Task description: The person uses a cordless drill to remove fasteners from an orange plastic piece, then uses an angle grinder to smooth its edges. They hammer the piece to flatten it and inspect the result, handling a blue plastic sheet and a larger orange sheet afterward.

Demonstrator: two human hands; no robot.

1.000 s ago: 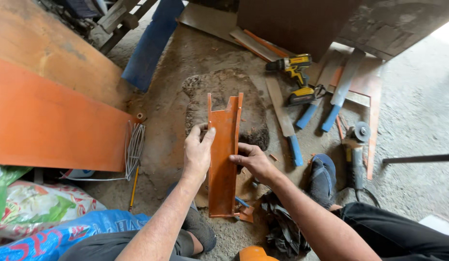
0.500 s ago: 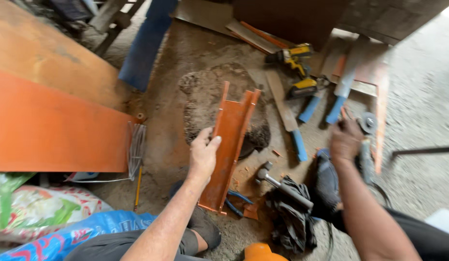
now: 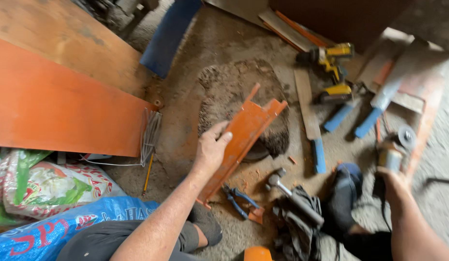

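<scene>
An orange metal channel piece (image 3: pixel 243 133) lies tilted on the dirt floor, its far end pointing up and right. My left hand (image 3: pixel 211 150) grips its left edge near the middle. My right hand (image 3: pixel 392 178) is at the right, closed on the body of an angle grinder (image 3: pixel 391 153), whose disc (image 3: pixel 407 136) shows just above. The grinder's cable runs down past my wrist.
A hammer (image 3: pixel 278 181), blue-handled pliers (image 3: pixel 238 198) and dark gloves (image 3: pixel 297 212) lie near my legs. A yellow cordless drill (image 3: pixel 331 58), blue-ended boards (image 3: pixel 317 153) and planks lie beyond. A large orange panel (image 3: pixel 55 111) and printed sacks (image 3: pixel 50 186) fill the left.
My right hand left the orange piece, moved right and took hold of the angle grinder. My left hand stayed on the piece, which turned so its far end points more to the right.
</scene>
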